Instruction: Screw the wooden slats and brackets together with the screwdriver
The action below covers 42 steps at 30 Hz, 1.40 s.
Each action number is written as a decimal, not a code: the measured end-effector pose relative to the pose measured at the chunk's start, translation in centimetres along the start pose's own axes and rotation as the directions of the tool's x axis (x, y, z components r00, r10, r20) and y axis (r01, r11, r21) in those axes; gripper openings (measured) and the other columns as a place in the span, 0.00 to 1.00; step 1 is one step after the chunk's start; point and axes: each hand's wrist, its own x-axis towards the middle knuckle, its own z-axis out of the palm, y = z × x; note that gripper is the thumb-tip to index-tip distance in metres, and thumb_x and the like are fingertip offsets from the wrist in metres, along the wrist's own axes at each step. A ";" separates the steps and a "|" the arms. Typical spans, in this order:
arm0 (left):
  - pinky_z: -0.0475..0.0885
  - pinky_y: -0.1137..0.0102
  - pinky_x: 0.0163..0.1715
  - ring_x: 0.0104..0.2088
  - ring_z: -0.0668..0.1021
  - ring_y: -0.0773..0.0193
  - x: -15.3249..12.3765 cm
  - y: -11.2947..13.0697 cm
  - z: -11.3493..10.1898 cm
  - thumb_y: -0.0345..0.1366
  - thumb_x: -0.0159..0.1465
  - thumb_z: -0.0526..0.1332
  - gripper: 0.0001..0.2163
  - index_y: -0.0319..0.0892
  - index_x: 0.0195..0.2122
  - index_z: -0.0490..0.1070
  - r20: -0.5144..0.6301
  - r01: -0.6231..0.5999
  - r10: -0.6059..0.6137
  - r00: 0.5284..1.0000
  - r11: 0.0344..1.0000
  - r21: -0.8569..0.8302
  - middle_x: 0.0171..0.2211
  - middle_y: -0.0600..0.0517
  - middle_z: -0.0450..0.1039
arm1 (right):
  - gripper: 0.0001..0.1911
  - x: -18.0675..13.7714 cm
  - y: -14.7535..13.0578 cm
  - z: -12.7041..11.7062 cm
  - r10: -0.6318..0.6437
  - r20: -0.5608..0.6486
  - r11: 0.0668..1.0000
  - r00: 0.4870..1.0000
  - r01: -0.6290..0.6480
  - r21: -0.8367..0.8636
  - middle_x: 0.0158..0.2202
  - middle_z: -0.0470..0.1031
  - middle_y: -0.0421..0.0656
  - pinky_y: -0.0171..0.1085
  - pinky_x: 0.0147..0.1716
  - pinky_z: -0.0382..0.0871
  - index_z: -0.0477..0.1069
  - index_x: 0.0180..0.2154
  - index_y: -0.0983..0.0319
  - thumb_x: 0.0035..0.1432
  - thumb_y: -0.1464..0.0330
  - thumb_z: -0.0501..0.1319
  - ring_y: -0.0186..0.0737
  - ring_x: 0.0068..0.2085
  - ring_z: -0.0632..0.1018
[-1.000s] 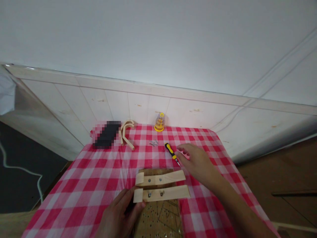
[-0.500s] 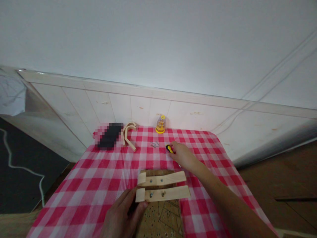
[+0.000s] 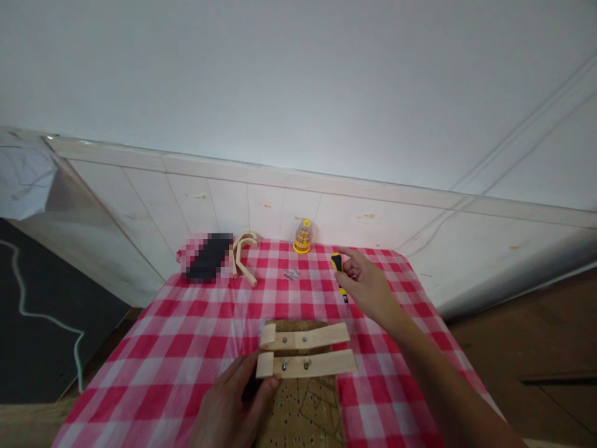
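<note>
My right hand [image 3: 368, 283] is closed on a yellow and black screwdriver [image 3: 338, 264], held above the tablecloth with its shaft pointing down. My left hand [image 3: 233, 395] grips the left end of the nearer wooden hook [image 3: 321, 364], thumb on the near side and fingers on the far side. That hook lies across a brown wooden board [image 3: 298, 410] with many small holes and lines. Two screws show in it, seemingly standing proud. Parallel beyond it is a second wooden hook [image 3: 321, 337], with two screw heads sitting lower in it.
Several loose screws [image 3: 292, 274] lie on the red and white checked tablecloth [image 3: 153, 348]. Near the wall stands a clear bit holder with a yellow base [image 3: 303, 238]. More curved wooden hooks [image 3: 245, 261] lie at the back left, beside a blurred dark object [image 3: 208, 258].
My right hand has moved right, lifting the screwdriver and turning it more upright, with its shaft now in view. My left hand, the board and the hooks stay in place.
</note>
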 end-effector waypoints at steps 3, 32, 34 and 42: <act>0.77 0.62 0.46 0.47 0.81 0.51 0.0 0.5 -0.2 0.48 0.67 0.58 0.18 0.46 0.52 0.77 -0.015 0.002 -0.003 1.000 0.998 -0.067 0.48 0.45 0.81 | 0.09 -1.2 0.1 -0.8 0.149 0.031 0.986 0.988 -0.151 0.068 0.24 0.71 0.36 0.33 0.25 0.63 0.75 0.35 0.62 0.50 0.68 0.61 0.35 0.25 0.72; 0.68 0.53 0.48 0.56 0.72 0.35 14.2 -1.2 -10.5 0.59 0.69 0.46 0.32 0.45 0.66 0.64 -0.416 0.372 -0.095 0.905 0.652 0.661 0.54 0.32 0.69 | 0.10 -7.7 5.7 1.7 0.470 0.360 0.438 0.806 -0.567 0.697 0.23 0.76 0.38 0.34 0.23 0.71 0.69 0.30 0.60 0.43 0.69 0.67 0.38 0.23 0.78; 0.68 0.53 0.48 0.55 0.72 0.35 14.2 -1.8 -10.5 0.58 0.69 0.46 0.32 0.43 0.66 0.64 -0.397 0.347 -0.081 0.914 0.659 0.667 0.54 0.30 0.69 | 0.10 -7.7 5.6 1.7 0.464 0.356 0.446 0.811 -0.561 0.698 0.23 0.77 0.39 0.34 0.24 0.72 0.70 0.30 0.61 0.43 0.69 0.67 0.38 0.24 0.79; 0.70 0.62 0.43 0.45 0.80 0.48 10.9 -1.0 -9.9 0.46 0.70 0.48 0.22 0.34 0.53 0.68 -0.361 0.188 -0.023 0.932 0.883 0.430 0.43 0.36 0.78 | 0.08 -8.5 4.2 1.7 0.459 0.370 0.455 0.808 -0.571 0.683 0.23 0.76 0.38 0.30 0.19 0.67 0.71 0.30 0.61 0.44 0.70 0.66 0.35 0.22 0.77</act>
